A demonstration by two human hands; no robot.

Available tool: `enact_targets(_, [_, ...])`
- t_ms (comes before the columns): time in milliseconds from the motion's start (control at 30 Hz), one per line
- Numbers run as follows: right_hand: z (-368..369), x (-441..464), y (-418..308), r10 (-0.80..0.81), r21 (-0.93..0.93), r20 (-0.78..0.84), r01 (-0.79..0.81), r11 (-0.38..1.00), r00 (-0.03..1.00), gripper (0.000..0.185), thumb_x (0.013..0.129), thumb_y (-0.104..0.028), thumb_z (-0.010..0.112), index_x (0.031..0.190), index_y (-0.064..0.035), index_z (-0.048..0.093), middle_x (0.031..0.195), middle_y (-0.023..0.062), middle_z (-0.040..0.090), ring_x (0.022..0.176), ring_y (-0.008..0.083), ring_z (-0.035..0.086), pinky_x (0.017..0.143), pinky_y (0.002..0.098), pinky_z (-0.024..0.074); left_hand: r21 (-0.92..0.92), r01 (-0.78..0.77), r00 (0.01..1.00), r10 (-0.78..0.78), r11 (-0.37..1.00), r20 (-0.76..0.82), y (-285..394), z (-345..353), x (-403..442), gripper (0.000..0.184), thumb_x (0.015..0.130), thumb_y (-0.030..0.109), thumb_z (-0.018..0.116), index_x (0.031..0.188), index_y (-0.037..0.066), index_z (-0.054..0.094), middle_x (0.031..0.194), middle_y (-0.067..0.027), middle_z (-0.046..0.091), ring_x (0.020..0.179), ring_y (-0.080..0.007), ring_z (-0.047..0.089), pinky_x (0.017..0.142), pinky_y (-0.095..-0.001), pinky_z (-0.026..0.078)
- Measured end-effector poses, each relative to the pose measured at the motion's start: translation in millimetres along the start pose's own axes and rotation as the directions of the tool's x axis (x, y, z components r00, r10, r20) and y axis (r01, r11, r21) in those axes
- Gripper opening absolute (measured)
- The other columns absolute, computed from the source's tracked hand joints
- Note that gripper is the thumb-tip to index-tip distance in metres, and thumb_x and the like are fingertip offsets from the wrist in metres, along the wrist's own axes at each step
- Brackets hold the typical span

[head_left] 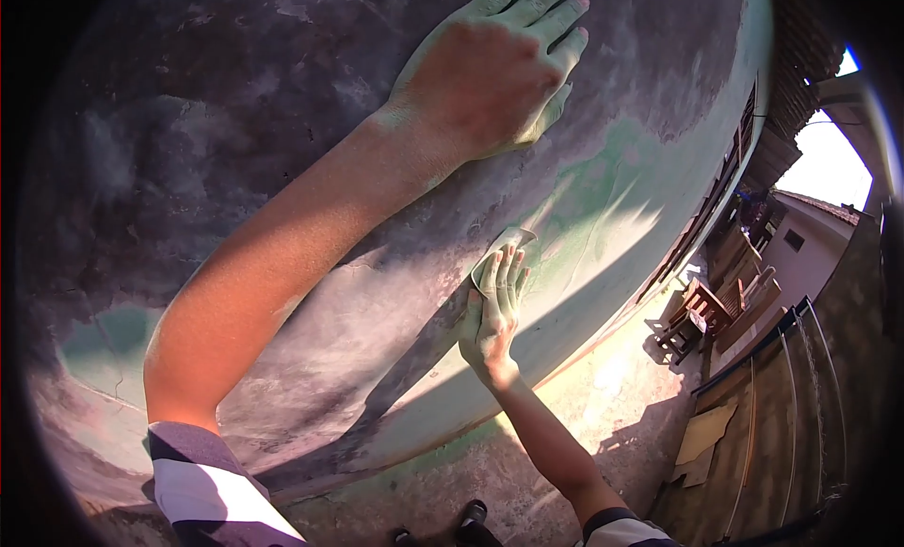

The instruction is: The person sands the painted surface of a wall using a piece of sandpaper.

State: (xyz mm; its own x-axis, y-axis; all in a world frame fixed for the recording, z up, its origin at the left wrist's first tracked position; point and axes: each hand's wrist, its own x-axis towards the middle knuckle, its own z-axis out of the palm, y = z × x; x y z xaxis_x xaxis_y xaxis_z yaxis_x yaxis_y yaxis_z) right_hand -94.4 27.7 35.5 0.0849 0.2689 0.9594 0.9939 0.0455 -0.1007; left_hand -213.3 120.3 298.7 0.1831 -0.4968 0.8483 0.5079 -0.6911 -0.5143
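Wall (292, 104) in patchy purple-grey and green, partly sunlit, with both of the person's bare hands against it. The right hand (492, 326), nearer the wall's bottom edge, has its grip pressed onto a curled pale sheet (515, 236), pinned between outstretched fingers and wall, probably so that pressure spreads evenly. The left hand (499, 67) lies flat higher up, fingers extended and slightly apart, perhaps bracing the body; whether anything sits beneath its palm cannot be seen.
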Motion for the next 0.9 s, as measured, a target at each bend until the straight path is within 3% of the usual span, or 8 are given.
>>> enact_targets(133, [-29,102,-2,0.033,0.049,-0.099,-0.028,0.998,0.995,0.055,0.096,-0.001,0.045,0.150,0.0008,0.037,0.158,0.0218,0.030,0.149,0.0404,0.020,0.119,0.0543,0.0152,0.049,-0.036,0.996,0.032,0.998,0.084,0,-6,2,0.043,0.089,0.031,0.065,0.127,0.010,0.064,0.137,-0.0058,0.059,0.123,-0.0201,0.058,0.106,-0.0340,0.044])
enact_targets(267, [-10,71,-26,0.151,0.079,-0.105,-0.143,0.987,0.983,0.055,0.095,-0.001,0.045,0.150,0.0011,0.037,0.159,0.0220,0.028,0.149,0.0415,0.018,0.119,0.0543,0.0147,-0.076,0.027,0.993,-0.018,0.997,0.113,4,-17,3,0.042,0.089,0.031,0.065,0.126,0.010,0.065,0.137,-0.0061,0.059,0.122,-0.0200,0.058,0.105,-0.0333,0.045])
enact_targets(400, [11,-17,-38,-0.008,0.007,0.067,0.008,1.000,0.998,0.053,0.098,-0.009,0.043,0.148,0.0080,0.036,0.156,0.0286,0.029,0.147,0.0480,0.019,0.118,0.0585,0.0120,-0.076,0.033,0.994,-0.024,0.997,0.104,5,-16,2,0.041,0.089,0.030,0.066,0.124,0.009,0.066,0.136,-0.0061,0.059,0.122,-0.0197,0.059,0.104,-0.0329,0.045])
enact_targets(567, [-17,84,-4,0.046,-0.004,-0.094,-0.047,0.999,0.994,0.055,0.095,-0.006,0.047,0.149,0.0017,0.038,0.156,0.0235,0.033,0.148,0.0412,0.022,0.119,0.0573,0.0108,0.044,-0.027,0.995,0.023,0.999,0.100,1,-6,1,0.040,0.091,0.028,0.064,0.126,0.011,0.065,0.139,-0.0056,0.058,0.127,-0.0216,0.056,0.109,-0.0354,0.042])
enact_targets(667, [-18,96,-10,0.134,0.101,-0.145,-0.120,0.988,0.980,0.053,0.099,-0.006,0.042,0.151,0.0005,0.035,0.159,0.0225,0.029,0.150,0.0396,0.017,0.119,0.0552,0.0123,-0.022,0.015,0.999,-0.014,1.000,0.039,2,-12,0,0.033,0.084,0.021,0.064,0.113,0.005,0.071,0.136,-0.0097,0.061,0.133,-0.0209,0.051,0.115,-0.0349,0.035])
enact_targets(733, [-6,56,-25,0.172,0.069,-0.113,-0.165,0.984,0.979,0.055,0.098,-0.005,0.043,0.152,0.0002,0.034,0.159,0.0224,0.028,0.149,0.0413,0.019,0.119,0.0556,0.0128,-0.098,-0.072,0.968,0.093,0.993,0.234,-4,-26,6,0.050,0.094,0.022,0.052,0.138,-0.003,0.052,0.150,-0.0206,0.044,0.141,-0.0320,0.041,0.119,-0.0414,0.029])
enact_targets(833, [10,-42,-37,0.156,0.080,0.072,-0.162,0.984,0.985,0.064,0.087,-0.002,0.050,0.149,0.0062,0.036,0.158,0.0264,0.028,0.148,0.0444,0.019,0.118,0.0589,0.0100,-0.088,-0.081,0.980,0.096,0.993,0.174,-4,-21,6,0.050,0.094,0.018,0.051,0.135,-0.011,0.051,0.149,-0.0227,0.044,0.139,-0.0312,0.043,0.119,-0.0398,0.029])
enact_targets(900, [8,-41,-29,0.100,0.038,0.085,-0.104,0.994,0.991,0.054,0.097,-0.003,0.041,0.149,0.0073,0.033,0.157,0.0267,0.028,0.149,0.0433,0.019,0.119,0.0556,0.0113,-0.098,-0.059,0.982,0.076,0.993,0.172,-5,-20,5,0.050,0.092,0.017,0.051,0.134,-0.011,0.051,0.148,-0.0240,0.045,0.139,-0.0317,0.044,0.119,-0.0400,0.029])
